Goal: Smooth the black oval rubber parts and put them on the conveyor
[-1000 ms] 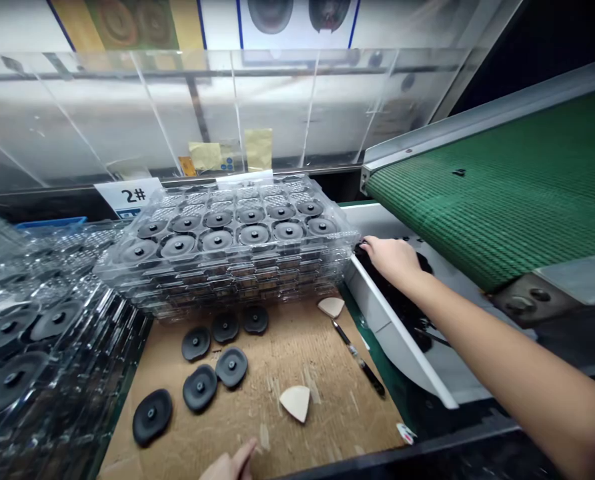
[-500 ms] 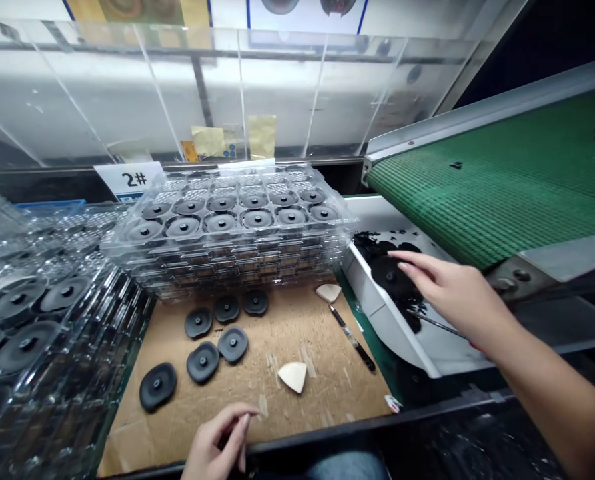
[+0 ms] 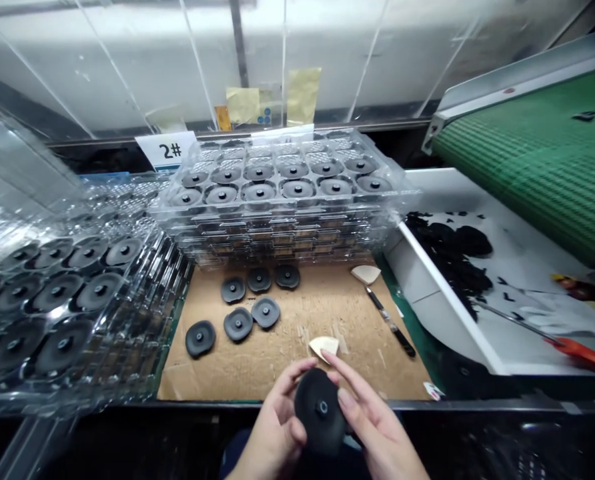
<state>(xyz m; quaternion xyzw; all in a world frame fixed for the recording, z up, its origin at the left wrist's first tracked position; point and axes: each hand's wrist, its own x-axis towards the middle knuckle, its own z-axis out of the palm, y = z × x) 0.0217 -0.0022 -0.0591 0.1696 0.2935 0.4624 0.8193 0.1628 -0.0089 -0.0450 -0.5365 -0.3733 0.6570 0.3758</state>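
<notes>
Between my two hands, at the front edge of the cardboard, is a round black disc (image 3: 322, 417) with a small raised hub. My left hand (image 3: 277, 420) grips its left side. Thumb and fingers of my right hand (image 3: 370, 413) hold its right edge. Just beyond the fingertips lies a cream triangular pad (image 3: 323, 347). Several similar black discs (image 3: 238, 325) lie loose on the cardboard sheet (image 3: 287, 373), left of the pad. A second cream pad (image 3: 366, 274) sits at the back right, near a black-handled craft knife (image 3: 390, 322).
Stacked clear plastic trays (image 3: 287, 220) holding discs stand behind the cardboard; another tray stack (image 3: 127, 320) is at left. On the right, a white bin (image 3: 427, 293) contains black pieces and an orange-handled tool (image 3: 585, 353). A green conveyor belt (image 3: 537, 160) rises above it.
My right hand has come from the white bin to the front middle with a black disc. My left hand has moved right and now grips it too. The camera view has shifted.
</notes>
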